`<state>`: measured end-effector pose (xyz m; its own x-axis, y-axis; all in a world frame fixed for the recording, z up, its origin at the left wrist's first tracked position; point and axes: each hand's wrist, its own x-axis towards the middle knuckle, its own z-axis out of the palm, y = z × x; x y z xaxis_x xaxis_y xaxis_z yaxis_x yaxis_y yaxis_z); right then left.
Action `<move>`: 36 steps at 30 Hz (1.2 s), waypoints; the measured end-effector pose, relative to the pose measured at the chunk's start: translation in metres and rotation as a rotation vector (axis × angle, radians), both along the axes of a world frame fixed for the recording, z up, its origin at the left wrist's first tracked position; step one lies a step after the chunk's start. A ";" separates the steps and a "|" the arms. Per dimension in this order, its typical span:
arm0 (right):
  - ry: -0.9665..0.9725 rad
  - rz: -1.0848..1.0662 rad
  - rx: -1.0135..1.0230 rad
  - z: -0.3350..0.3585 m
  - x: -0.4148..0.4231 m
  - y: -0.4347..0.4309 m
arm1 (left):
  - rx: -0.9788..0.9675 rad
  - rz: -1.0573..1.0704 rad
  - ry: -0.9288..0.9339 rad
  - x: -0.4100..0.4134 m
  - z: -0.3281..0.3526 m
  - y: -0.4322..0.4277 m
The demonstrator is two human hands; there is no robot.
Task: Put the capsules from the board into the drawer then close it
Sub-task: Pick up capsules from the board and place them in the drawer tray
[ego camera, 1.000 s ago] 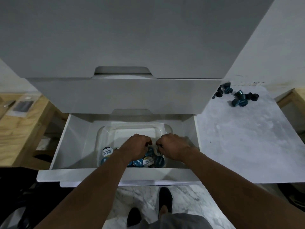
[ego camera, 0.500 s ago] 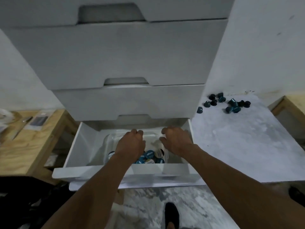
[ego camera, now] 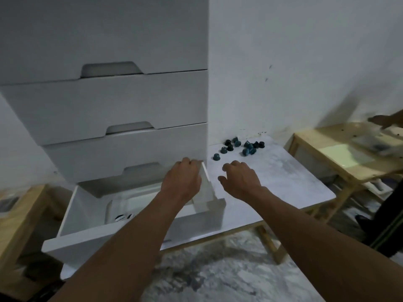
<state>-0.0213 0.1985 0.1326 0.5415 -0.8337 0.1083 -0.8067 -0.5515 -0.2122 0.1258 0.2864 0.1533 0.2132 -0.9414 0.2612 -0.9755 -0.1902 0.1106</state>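
teal and black capsules (ego camera: 246, 151) are lying in a loose cluster at the far left corner of the marble-patterned board (ego camera: 283, 182), just right of the white cabinet (ego camera: 109, 101). most are sitting on their wide rims with the narrow ends pointing up, and one is sitting apart on the near left. capsule lids (ego camera: 119, 217) are showing inside a clear tub (ego camera: 122, 203) in the bottom drawer (ego camera: 82, 245), and the print on them is too blurred to read. the drawer is standing pulled out toward the near side. the left hand (ego camera: 183, 182) is reaching palm down over the drawer's right wall, fingers curled at the far end; i cannot tell whether it is gripping anything. the right hand (ego camera: 239, 182) is hovering palm down over the board near the cluster, thumb spread, fingers loosely bent and grasping nothing. at the far right another person's hand (ego camera: 383, 122) is reaching over a wooden table (ego camera: 316, 149).
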 end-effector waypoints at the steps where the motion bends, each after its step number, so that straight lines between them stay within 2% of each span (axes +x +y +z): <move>1: -0.008 -0.009 -0.005 0.001 -0.009 -0.004 | -0.008 -0.013 -0.003 -0.010 0.002 -0.005; 8: -0.009 -0.029 0.026 -0.007 -0.087 -0.061 | 0.036 -0.026 -0.025 -0.086 -0.002 -0.064; 15: 0.020 -0.028 0.093 -0.020 -0.188 -0.141 | 0.089 0.015 0.078 -0.177 -0.023 -0.148; 19: 0.009 -0.009 0.116 -0.018 -0.214 -0.186 | 0.120 0.004 0.071 -0.211 -0.033 -0.186; 28: -0.014 0.108 0.172 -0.039 -0.194 -0.276 | 0.200 0.070 0.038 -0.185 -0.063 -0.267; 36: 0.007 0.119 0.246 -0.072 -0.133 -0.365 | 0.231 0.018 0.113 -0.128 -0.111 -0.369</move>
